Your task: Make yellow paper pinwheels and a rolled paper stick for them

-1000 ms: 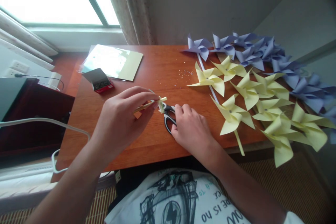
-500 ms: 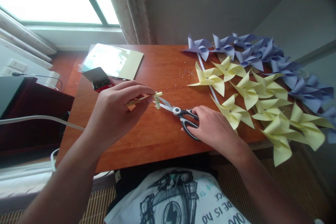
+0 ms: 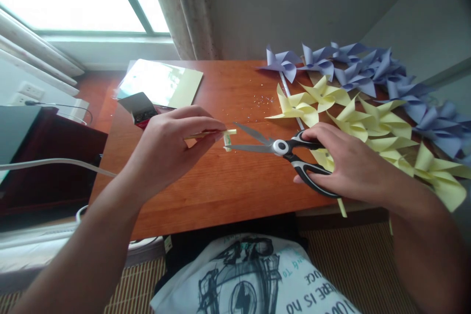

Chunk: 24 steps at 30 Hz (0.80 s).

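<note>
The thin yellow stick [image 3: 231, 132] is above the left-centre of the table [image 3: 206, 176], pinched between the thumb and fingers of the left hand [image 3: 165, 142], with its short right end poking past the fingertips. Its long axis runs nearly left to right, and a small pale strip [image 3: 227, 141] hangs crosswise from it toward the near edge, just beside the fingertips. The relation that counts is between this strip and the scissors [image 3: 281, 147]: they come in from the right, their blades pointing left and parted in a clear V, the near blade's tip overlapping the strip in view and the far blade's tip just beyond the stick's end; whether metal touches paper I cannot tell. The left hand is the nearer to the strip; the right hand [image 3: 355, 159], well to the right, has its fingers curled into the scissors' handles, which are spread apart. Farther out, yellow pinwheels [image 3: 353, 120] lie behind and to the right of that hand, with purple pinwheels [image 3: 283, 64] along the far side. Compared with a second ago, the scissors and right hand have shifted right and the blades, hidden then, show wide apart; the left hand has barely moved.
</note>
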### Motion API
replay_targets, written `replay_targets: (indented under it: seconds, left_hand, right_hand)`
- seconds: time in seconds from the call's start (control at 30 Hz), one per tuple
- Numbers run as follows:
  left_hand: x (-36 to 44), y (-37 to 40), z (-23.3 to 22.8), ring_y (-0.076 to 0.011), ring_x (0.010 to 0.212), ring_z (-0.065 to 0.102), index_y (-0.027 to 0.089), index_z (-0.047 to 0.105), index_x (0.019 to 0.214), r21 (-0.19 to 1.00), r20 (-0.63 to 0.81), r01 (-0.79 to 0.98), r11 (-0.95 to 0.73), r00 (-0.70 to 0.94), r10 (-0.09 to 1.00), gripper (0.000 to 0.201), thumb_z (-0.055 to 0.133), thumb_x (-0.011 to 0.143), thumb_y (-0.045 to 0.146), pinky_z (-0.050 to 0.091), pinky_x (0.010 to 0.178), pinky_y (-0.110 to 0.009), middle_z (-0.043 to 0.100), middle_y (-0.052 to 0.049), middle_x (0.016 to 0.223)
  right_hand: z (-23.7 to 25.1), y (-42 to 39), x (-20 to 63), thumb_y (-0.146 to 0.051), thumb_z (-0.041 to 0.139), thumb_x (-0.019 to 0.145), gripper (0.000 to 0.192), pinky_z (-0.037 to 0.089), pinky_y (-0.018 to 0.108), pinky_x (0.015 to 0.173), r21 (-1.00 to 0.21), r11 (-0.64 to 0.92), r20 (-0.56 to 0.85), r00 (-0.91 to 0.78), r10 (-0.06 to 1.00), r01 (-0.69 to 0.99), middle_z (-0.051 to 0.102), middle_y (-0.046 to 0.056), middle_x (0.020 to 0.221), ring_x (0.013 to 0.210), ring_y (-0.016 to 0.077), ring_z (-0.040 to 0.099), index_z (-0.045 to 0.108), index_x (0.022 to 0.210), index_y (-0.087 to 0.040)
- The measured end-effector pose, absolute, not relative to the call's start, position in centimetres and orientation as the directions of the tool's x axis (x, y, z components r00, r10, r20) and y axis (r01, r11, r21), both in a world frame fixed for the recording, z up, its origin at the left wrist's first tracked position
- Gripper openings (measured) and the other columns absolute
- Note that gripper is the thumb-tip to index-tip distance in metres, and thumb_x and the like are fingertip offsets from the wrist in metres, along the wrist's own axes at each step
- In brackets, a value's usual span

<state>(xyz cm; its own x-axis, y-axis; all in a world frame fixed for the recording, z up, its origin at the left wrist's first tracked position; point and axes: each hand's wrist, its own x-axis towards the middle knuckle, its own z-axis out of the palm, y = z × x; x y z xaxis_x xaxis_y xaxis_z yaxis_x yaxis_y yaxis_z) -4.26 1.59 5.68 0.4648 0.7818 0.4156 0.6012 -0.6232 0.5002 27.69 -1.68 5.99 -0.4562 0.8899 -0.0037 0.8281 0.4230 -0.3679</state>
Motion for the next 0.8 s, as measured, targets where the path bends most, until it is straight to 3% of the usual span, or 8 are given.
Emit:
replay_targets:
  seconds: [0.27, 0.8]
  left_hand:
    - [-3.7, 1.8, 5.8, -0.0143, 0.078, 0.071, 0.025, 0.074, 0.092, 0.541, 0.371, 0.604, -0.586, 0.453, 0.81, 0.01, 0.064, 0.089, 0.024, 0.056, 0.072, -0.026, 0.075, 0.0, 0.09]
    - [-3.8, 2.1, 5.0, -0.0139, 0.081, 0.069, 0.024, 0.076, 0.093, 0.602, 0.368, 0.513, -0.612, 0.503, 0.782, 0.01, 0.068, 0.089, 0.02, 0.055, 0.071, -0.026, 0.072, -0.003, 0.094]
  right_hand:
    - [5.8, 0.0, 27.4, -0.039, 0.073, 0.081, 0.037, 0.053, 0.04, 0.087, -0.351, 0.525, 0.05, -0.544, 0.837, 0.775, 0.065, 0.01, 0.111, 0.103, 0.0289, 0.064, 0.058, 0.109, -0.022]
    - [5.4, 0.3, 26.5, -0.034, 0.071, 0.079, 0.033, 0.052, 0.042, 0.088, -0.339, 0.54, 0.05, -0.558, 0.828, 0.771, 0.066, 0.01, 0.109, 0.102, 0.029, 0.064, 0.06, 0.107, -0.021]
